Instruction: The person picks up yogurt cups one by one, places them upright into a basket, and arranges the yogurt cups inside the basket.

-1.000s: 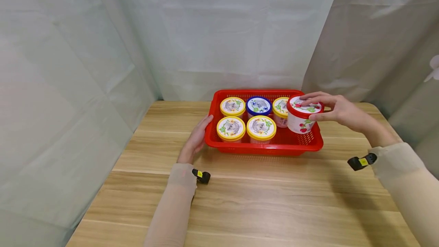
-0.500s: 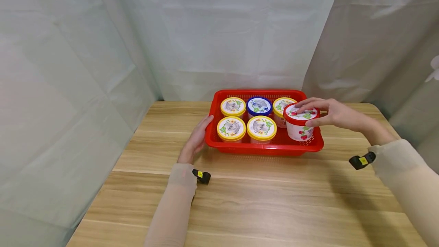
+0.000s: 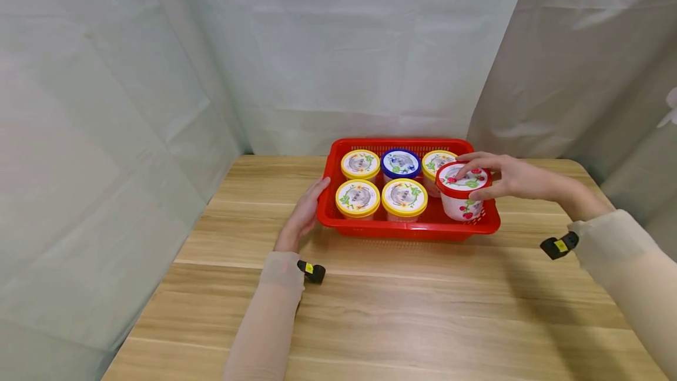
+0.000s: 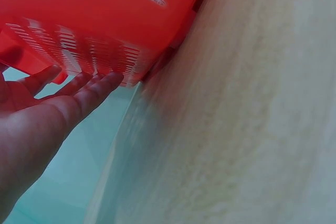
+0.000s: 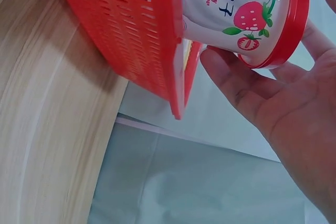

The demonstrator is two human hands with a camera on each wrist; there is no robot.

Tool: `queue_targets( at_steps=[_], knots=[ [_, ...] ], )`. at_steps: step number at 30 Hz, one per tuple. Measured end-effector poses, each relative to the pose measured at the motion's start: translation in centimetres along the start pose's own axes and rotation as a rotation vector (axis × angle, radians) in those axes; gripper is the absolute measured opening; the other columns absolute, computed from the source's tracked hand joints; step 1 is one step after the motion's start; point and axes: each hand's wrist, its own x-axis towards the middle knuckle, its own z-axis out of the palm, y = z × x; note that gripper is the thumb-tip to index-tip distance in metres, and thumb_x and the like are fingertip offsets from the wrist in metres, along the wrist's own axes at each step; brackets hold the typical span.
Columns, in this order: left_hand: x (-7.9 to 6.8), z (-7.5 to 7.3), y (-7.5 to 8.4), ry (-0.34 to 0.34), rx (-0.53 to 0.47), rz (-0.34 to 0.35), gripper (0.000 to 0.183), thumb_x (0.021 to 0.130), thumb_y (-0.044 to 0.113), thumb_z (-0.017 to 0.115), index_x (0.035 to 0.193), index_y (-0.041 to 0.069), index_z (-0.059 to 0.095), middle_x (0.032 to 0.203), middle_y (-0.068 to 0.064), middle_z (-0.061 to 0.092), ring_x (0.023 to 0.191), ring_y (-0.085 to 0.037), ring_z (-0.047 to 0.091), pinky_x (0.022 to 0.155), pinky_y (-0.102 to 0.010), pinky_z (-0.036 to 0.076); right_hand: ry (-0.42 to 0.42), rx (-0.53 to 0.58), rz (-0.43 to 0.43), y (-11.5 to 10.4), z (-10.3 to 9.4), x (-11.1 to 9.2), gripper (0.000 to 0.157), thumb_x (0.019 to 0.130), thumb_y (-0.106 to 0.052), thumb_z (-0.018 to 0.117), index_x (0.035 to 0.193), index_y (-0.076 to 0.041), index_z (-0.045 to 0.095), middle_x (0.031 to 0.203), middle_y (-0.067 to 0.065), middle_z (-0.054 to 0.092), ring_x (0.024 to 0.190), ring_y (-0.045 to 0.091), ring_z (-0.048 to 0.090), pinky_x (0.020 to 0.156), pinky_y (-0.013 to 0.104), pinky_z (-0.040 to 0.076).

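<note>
My right hand grips a white tub with a red lid and strawberry print, fingers over the lid and thumb at its near side. In the right wrist view the tub stands partly above the basket's rim, its base hidden behind the basket wall. The red plastic basket rests on the table. At its left end lies my left hand; in the left wrist view its straight fingers touch the slotted basket wall.
Inside the basket are several yellow-lidded tubs, among them a front-left tub and a front-middle tub, plus a blue-lidded tub at the back. The wooden table extends in front; a pale curtain hangs behind.
My right hand has lowered the strawberry tub and brought it slightly nearer and leftward in the basket's right front part. My left hand and the basket stay put.
</note>
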Motion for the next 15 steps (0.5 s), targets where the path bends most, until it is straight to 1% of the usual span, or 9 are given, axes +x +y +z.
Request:
queue_targets(
  at_steps=[3,6,11,15],
  knots=[
    [0.03,0.12,0.00,-0.004,0.000,0.003,0.060,0.112,0.042,0.041,0.164,0.016,0.029,0.159,-0.009,0.043,0.141,-0.025,0.046,0.117,-0.042,0.041,0.006,-0.018,0.002,0.23,0.13,-0.05,0.052,0.089,-0.025,0.080,0.138,-0.015,0.064,0.163,0.018,0.031,0.138,0.043,0.037,0.089,0.040,0.058],
    [0.06,0.20,-0.02,-0.004,-0.004,0.006,0.060,0.112,0.042,0.041,0.165,0.016,0.028,0.160,-0.009,0.042,0.142,-0.025,0.045,0.117,-0.043,0.040,0.006,-0.008,0.014,0.43,0.27,-0.06,0.053,0.089,-0.025,0.080,0.138,-0.015,0.063,0.162,0.018,0.031,0.137,0.043,0.039,0.089,0.040,0.059],
    [-0.01,0.17,-0.03,-0.002,0.000,0.006,0.060,0.112,0.042,0.041,0.165,0.017,0.028,0.159,-0.009,0.042,0.141,-0.025,0.046,0.116,-0.042,0.041,0.009,-0.007,0.012,0.45,0.39,0.10,0.053,0.088,-0.025,0.080,0.137,-0.014,0.063,0.160,0.021,0.033,0.134,0.043,0.041,0.090,0.046,0.060],
    [-0.05,0.09,-0.06,-0.004,0.002,0.010,0.060,0.112,0.043,0.041,0.164,0.017,0.029,0.158,-0.008,0.043,0.140,-0.025,0.047,0.115,-0.041,0.043,0.015,-0.030,-0.012,0.37,0.44,0.30,0.051,0.087,-0.024,0.082,0.133,-0.014,0.064,0.156,0.019,0.034,0.133,0.043,0.042,0.091,0.044,0.058]
  ],
)
